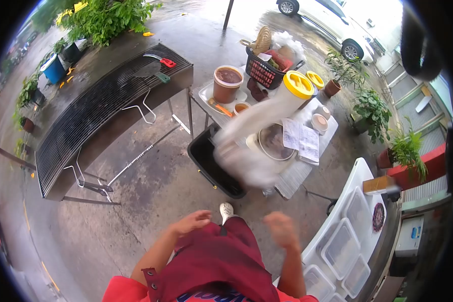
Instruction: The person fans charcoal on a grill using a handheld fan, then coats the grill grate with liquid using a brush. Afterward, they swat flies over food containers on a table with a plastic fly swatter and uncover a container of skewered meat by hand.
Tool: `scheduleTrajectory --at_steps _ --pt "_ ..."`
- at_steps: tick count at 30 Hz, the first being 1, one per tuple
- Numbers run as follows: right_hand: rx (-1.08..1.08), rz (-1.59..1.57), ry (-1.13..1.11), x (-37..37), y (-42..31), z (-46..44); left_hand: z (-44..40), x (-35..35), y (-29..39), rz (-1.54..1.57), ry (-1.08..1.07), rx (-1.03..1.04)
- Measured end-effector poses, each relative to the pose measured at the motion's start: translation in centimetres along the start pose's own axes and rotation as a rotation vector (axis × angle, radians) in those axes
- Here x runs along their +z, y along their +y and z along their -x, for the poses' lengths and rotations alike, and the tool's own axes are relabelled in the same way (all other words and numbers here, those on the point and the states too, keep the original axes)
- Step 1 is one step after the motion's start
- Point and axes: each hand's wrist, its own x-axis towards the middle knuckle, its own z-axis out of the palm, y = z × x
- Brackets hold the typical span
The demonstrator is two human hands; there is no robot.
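My left hand (192,221) is held in front of my dark red apron (221,256), fingers loosely bent and apart, with nothing visible in it. My right hand (282,229) is raised on the other side of the apron. Motion smears its fingers, and no object shows in it. Ahead of both hands, a whitish, see-through plastic bag (246,166) is strongly blurred. It hangs over the black bin (201,157) and the near edge of the cluttered table (290,182), apart from my hands.
A long grill (95,105) on the left bears a knife with a red handle (167,62). The table carries a tub of brown sauce (227,83), a black basket (261,73), yellow-lidded containers (298,84) and papers (302,140). Clear plastic boxes (341,246) lie on a white table, right.
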Motion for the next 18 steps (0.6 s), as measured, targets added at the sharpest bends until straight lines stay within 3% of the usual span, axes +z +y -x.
scheduleTrajectory --at_steps 1,2,3,7,9,11,12,15,18 --pt "0.100 0.117 -0.296 2.2 -1.7 -1.8 -0.6 1.6 2.0 0.072 -0.106 0.081" --pt "0.225 0.214 -0.565 4.3 -3.1 -3.6 -1.3 3.0 2.7 0.276 -0.083 0.090" --pt "-0.012 0.183 -0.558 6.6 -1.6 -4.2 -2.0 4.4 3.1 0.479 -0.060 0.100" --pt "-0.204 0.131 -0.745 6.7 1.4 -11.7 -5.1 3.6 1.0 1.125 0.252 0.089" --pt "0.042 -0.059 -0.358 2.8 1.2 -18.6 -4.9 2.0 2.2 1.155 0.544 0.052" --pt "-0.065 0.030 0.083 0.2 6.3 -27.9 -4.3 -0.2 0.4 1.172 0.752 0.109" --pt "0.028 -0.148 0.124 -0.7 10.1 -33.4 -3.7 -0.6 -0.1 1.184 0.856 0.134" --pt "-0.118 -0.026 0.237 -2.3 15.0 -46.7 -1.8 -0.6 -2.2 1.214 1.158 0.120" --pt "-0.222 0.250 0.118 -0.7 18.8 -54.7 0.2 1.3 -3.4 1.218 1.337 0.122"
